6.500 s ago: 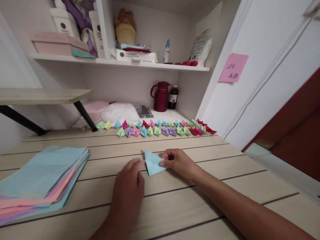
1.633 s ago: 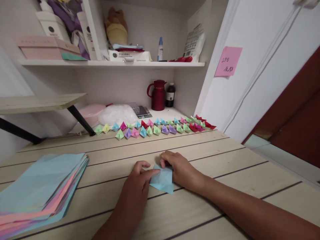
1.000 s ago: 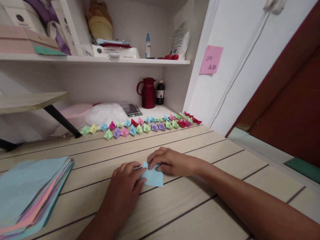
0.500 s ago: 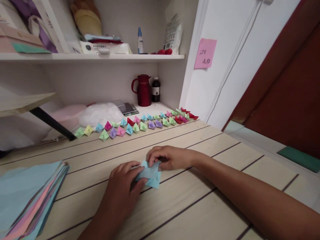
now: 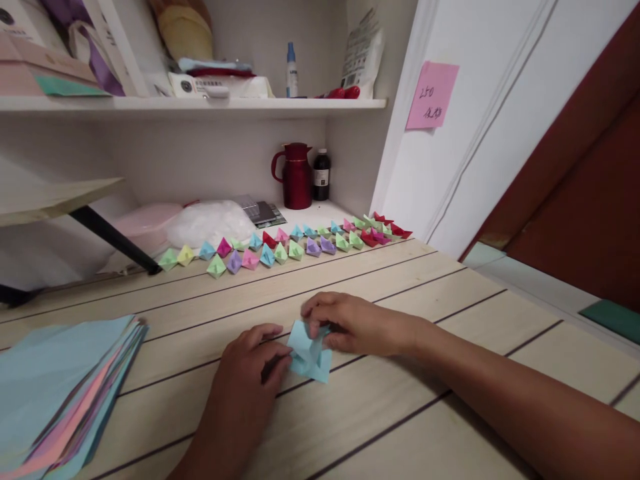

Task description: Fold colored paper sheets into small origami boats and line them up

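A small light blue folded paper (image 5: 309,355) lies on the pale wooden table (image 5: 400,407) in front of me. My left hand (image 5: 249,380) pinches its left side with curled fingers. My right hand (image 5: 350,323) grips its upper right part, fingers bent over a raised flap. Both hands touch the paper from opposite sides. Part of the paper is hidden under my fingers.
A stack of coloured paper sheets (image 5: 55,393) lies at the left. Two rows of small folded paper boats (image 5: 280,243) run along the table's far edge. Behind them stand a red jug (image 5: 296,176), a dark bottle (image 5: 321,175) and a white bag (image 5: 210,223). A pink note (image 5: 432,95) sticks to the wall.
The blue paper has been folded smaller and a flap now stands up between my fingers. The view has swung a little; my hands stay in the same spot.
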`<act>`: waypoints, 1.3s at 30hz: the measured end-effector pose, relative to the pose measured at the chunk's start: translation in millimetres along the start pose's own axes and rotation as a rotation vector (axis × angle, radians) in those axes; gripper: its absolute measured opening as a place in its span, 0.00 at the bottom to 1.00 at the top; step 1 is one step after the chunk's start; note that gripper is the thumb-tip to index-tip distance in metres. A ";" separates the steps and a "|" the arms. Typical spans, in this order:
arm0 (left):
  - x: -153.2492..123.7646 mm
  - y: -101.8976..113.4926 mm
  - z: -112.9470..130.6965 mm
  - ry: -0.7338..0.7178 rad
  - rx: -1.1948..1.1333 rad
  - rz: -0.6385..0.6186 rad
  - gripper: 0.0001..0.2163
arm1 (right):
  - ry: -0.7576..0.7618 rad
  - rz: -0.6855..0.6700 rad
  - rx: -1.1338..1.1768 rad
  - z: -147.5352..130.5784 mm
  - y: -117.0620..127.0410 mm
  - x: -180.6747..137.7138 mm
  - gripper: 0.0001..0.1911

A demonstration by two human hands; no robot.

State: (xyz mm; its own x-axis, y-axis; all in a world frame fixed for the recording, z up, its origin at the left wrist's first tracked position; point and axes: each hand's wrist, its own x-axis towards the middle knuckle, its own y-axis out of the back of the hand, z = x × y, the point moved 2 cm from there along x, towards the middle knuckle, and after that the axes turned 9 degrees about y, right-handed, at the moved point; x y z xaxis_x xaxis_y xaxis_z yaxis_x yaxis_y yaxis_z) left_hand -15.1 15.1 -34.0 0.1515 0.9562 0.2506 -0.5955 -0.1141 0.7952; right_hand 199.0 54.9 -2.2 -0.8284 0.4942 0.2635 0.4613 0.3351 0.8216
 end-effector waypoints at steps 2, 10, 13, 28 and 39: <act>1.2 0.8 -2.3 0.059 -0.038 0.001 0.07 | -0.029 0.030 -0.003 0.5 -1.9 1.0 0.07; 0.4 -2.3 0.2 0.121 -0.032 -0.020 0.08 | -0.125 0.062 -0.138 -3.8 -3.3 6.0 0.08; -0.1 -3.9 1.5 0.122 -0.021 -0.002 0.08 | -0.152 0.077 -0.229 -6.8 -4.8 6.5 0.07; -0.4 -6.1 1.3 0.083 0.006 0.020 0.05 | -0.191 0.039 -0.304 -13.3 -6.3 3.7 0.09; -4.7 -6.1 4.4 0.057 0.066 0.011 0.03 | -0.225 0.063 -0.230 -0.2 -6.9 4.5 0.07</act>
State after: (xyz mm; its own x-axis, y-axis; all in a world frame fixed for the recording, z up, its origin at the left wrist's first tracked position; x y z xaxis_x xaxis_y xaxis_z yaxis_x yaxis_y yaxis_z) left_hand -8.7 10.1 -37.6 0.0989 0.9683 0.2295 -0.5433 -0.1407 0.8277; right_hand 192.0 54.7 -6.6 -0.6973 0.6821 0.2203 0.4042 0.1204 0.9067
